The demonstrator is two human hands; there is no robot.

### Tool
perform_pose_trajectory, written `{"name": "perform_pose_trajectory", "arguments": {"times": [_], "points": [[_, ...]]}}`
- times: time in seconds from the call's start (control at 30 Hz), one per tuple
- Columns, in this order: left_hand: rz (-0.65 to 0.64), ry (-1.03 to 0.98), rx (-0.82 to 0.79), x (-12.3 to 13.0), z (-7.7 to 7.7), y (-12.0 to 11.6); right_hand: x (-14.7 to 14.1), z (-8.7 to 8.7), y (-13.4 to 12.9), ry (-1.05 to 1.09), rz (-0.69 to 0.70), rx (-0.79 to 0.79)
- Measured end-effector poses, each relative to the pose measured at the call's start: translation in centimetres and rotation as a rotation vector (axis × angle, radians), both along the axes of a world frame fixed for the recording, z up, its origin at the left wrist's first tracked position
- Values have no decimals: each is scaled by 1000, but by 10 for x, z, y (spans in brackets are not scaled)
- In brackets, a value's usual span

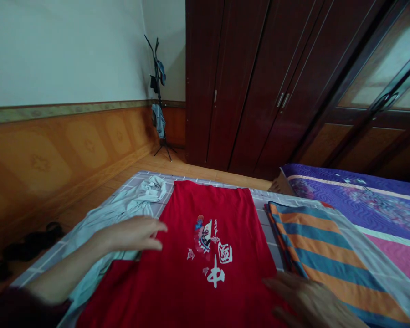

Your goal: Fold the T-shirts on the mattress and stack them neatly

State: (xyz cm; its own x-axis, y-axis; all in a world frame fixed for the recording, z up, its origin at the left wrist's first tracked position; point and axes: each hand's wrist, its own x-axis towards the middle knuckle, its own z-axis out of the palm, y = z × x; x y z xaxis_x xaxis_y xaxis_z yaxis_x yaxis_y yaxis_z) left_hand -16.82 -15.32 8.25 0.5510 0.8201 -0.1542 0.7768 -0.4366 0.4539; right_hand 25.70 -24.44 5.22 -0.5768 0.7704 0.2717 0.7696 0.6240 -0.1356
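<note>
The red shirt (239,232) is spread between the fingers, parted above its edge on the left hand (133,233); whether the blurred right hand (307,296) is clamped cannot be told. Ahead of it, a bedsheet (260,202) strip is exposed.

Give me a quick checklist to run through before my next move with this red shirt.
1. Print facing up on the red shirt: ok, the print shows.
2. Shirt's near end smooth: cannot tell, the picture's bottom edge cuts it off.
3. Pale cloth apart from the shirt: not ok, they meet along the shirt's left side.
4. Striped cloth apart from the shirt: ok towards the far end, where checked sheet shows between them.
5. Left hand free: ok, open with nothing held.
6. Right hand free: cannot tell, it is blurred at the shirt's right side.
</note>
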Motion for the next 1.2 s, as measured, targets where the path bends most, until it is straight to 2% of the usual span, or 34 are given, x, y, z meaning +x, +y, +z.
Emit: {"name": "perform_pose_trajectory", "arguments": {"times": [0.03, 0.07, 0.13, 0.2, 0.27, 0.33, 0.4, 0.5, 0.67, 0.77, 0.87, 1.07, 1.2], "points": [[72, -34, 26, 13, 8, 33, -19, 13, 16, -51, 15, -56], [213, -89, 84, 26, 12, 63, -40, 23, 34, -96, 13, -128], [378, -131, 180, 50, 7, 115, -79, 34, 73, -137, -37, -264], [559, -154, 272, 67, -13, 148, -109, 31, 111, -126, -131, -317], [738, -154, 333, 77, -39, 165, -125, 18, 144, -112, -190, -304], [865, -147, 368, 80, -66, 172, -128, 2, 171, -89, -252, -288], [932, -144, 395, 79, -88, 176, -123, -13, 197, -50, -340, -277], [975, -147, 425, 72, -109, 186, -105, -33, 237, 35, -525, -246], [1056, -172, 435, 56, -119, 201, -73, -65, 287, 188, -812, -169], [1117, -218, 418, 45, -124, 207, -58, -85, 300, 286, -879, -139], [1157, -301, 392, 36, -131, 215, -46, -98, 311, 378, -911, -140], [1088, -499, 393, 27, -144, 231, -27, -102, 330, 523, -958, -230], [1008, -558, 451, 28, -143, 233, -26, -98, 327, 515, -993, -215]]}}
